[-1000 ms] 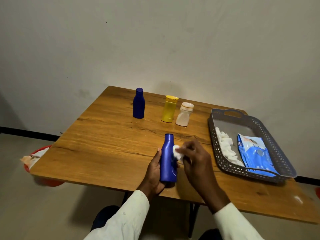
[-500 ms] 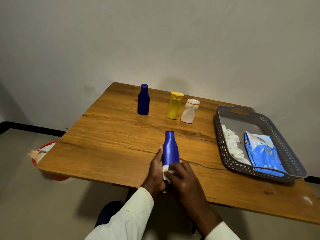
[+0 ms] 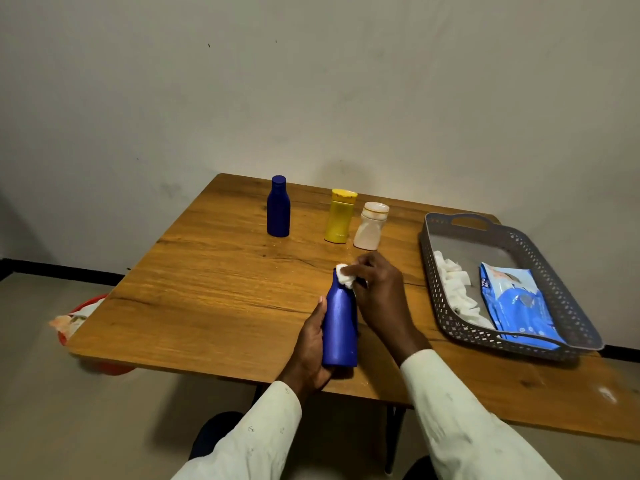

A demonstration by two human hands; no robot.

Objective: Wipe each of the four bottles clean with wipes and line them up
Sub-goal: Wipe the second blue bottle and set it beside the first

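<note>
My left hand [image 3: 310, 344] grips the lower body of a blue bottle [image 3: 340, 327] standing near the table's front edge. My right hand [image 3: 377, 289] pinches a small white wipe [image 3: 346, 276] pressed against the bottle's cap, which it hides. At the back of the table stand a second blue bottle [image 3: 278, 206], a yellow bottle [image 3: 339, 216] and a small white bottle [image 3: 370, 226], side by side and upright.
A grey perforated tray [image 3: 519, 344] on the right of the wooden table [image 3: 214, 289] holds crumpled white wipes [image 3: 453, 285] and a blue wipes pack [image 3: 519, 303]. A red bin [image 3: 74, 320] with used wipes sits on the floor at the left.
My right hand has moved with the wipe from the bottle's base up to its cap. The left hand keeps its hold on the bottle.
</note>
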